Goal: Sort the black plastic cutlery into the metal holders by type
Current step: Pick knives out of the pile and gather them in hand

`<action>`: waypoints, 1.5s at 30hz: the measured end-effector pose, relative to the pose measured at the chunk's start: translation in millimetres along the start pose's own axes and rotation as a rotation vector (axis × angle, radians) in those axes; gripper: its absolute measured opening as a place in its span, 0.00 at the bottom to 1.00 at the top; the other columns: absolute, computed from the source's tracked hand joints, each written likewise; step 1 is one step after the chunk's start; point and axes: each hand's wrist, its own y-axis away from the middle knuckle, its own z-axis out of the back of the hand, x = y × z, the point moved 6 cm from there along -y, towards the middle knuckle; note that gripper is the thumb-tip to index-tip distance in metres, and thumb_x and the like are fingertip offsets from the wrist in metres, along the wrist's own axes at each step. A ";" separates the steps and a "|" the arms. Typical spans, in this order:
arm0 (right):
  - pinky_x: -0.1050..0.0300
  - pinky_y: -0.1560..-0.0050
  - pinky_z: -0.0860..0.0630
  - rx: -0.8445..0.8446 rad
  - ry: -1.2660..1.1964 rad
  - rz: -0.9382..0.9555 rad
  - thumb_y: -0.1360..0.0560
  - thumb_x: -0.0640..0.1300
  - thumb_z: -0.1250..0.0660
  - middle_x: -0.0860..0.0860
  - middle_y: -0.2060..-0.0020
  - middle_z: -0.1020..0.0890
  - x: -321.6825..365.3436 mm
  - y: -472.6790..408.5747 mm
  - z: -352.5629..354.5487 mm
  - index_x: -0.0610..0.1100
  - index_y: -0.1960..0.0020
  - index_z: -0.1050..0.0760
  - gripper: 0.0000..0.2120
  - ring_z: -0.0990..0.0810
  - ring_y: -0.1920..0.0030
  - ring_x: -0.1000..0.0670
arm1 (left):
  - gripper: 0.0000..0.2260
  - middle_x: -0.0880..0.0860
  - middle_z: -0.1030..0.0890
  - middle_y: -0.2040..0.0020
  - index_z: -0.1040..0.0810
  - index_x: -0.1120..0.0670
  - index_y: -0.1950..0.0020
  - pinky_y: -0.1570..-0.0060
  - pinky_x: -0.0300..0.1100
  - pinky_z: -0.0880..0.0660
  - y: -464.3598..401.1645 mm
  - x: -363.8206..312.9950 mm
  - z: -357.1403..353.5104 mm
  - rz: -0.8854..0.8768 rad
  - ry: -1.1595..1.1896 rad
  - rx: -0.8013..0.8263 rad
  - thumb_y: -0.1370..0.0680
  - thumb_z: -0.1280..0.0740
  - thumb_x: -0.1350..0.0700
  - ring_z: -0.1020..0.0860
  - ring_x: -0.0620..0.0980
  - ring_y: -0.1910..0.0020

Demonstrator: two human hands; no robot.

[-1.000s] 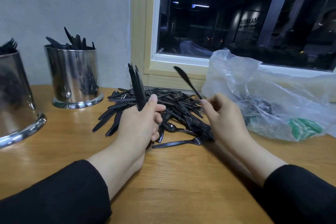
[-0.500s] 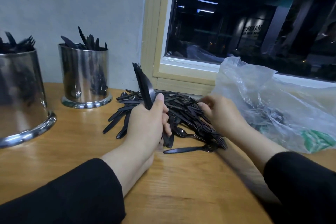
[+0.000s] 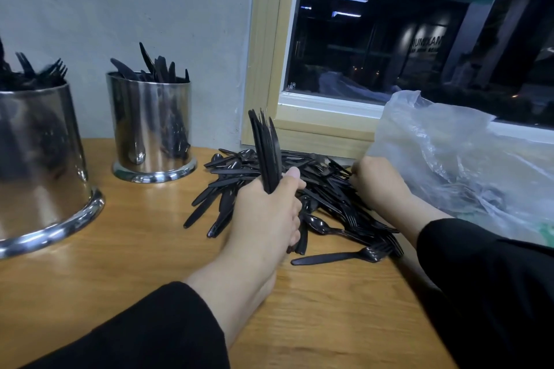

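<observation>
My left hand (image 3: 266,213) grips an upright bundle of knives (image 3: 265,150), fingers curled round the handles; my right hand (image 3: 379,186) is down in the far side of the loose pile (image 3: 323,198) on the table (image 3: 150,263), fingers curled, whether pinching a piece I cannot tell. Best practice, I judge: tease one knife free by its handle, avoid snagging fork tines, add it blade-up to the bundle. Count: two metal holders, the near holder (image 3: 39,159) with forks, the far holder (image 3: 151,126) with knives; one plastic bag (image 3: 467,159); pile pieces too tangled to count.
</observation>
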 end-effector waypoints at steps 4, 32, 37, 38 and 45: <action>0.51 0.67 0.28 -0.140 -0.103 0.034 0.27 0.35 0.37 0.40 0.66 0.22 0.4 16.6 24.2 0.35 0.60 0.21 0.07 0.24 0.64 0.38 | 0.10 0.49 0.29 0.72 0.19 0.57 0.49 0.75 0.41 0.33 0.5 -1.3 0.6 -0.016 0.008 -0.007 0.16 0.35 0.53 0.31 0.48 0.75; 0.53 0.55 0.22 0.131 -0.229 -0.054 0.20 0.53 0.32 0.42 0.55 0.15 35.2 -16.9 22.0 0.38 0.50 0.18 0.17 0.18 0.55 0.42 | 0.05 0.47 0.24 0.69 0.18 0.47 0.47 0.64 0.46 0.22 -30.0 -7.1 34.8 -0.088 -0.170 -0.008 0.17 0.33 0.55 0.26 0.45 0.71; 0.54 0.57 0.27 0.251 -0.138 -0.178 0.20 0.57 0.33 0.41 0.57 0.20 34.8 -41.5 -10.2 0.35 0.54 0.24 0.23 0.22 0.56 0.41 | 0.07 0.47 0.26 0.70 0.19 0.53 0.48 0.70 0.44 0.28 -32.6 -0.4 37.1 -0.051 -0.156 -0.043 0.17 0.35 0.53 0.29 0.48 0.73; 0.55 0.57 0.29 0.258 -0.123 -0.197 0.20 0.55 0.33 0.41 0.57 0.22 35.9 -43.2 -11.8 0.36 0.55 0.25 0.21 0.24 0.56 0.40 | 0.07 0.48 0.27 0.70 0.19 0.54 0.48 0.70 0.45 0.29 -33.3 -0.3 37.4 -0.049 -0.149 -0.049 0.17 0.34 0.53 0.30 0.48 0.73; 0.54 0.60 0.28 0.271 -0.132 -0.261 0.23 0.46 0.30 0.41 0.60 0.21 35.9 -46.5 -17.4 0.36 0.57 0.23 0.13 0.23 0.58 0.40 | 0.08 0.47 0.27 0.69 0.18 0.50 0.50 0.64 0.46 0.31 -30.2 -4.0 35.3 -0.064 -0.179 -0.040 0.17 0.36 0.53 0.31 0.49 0.69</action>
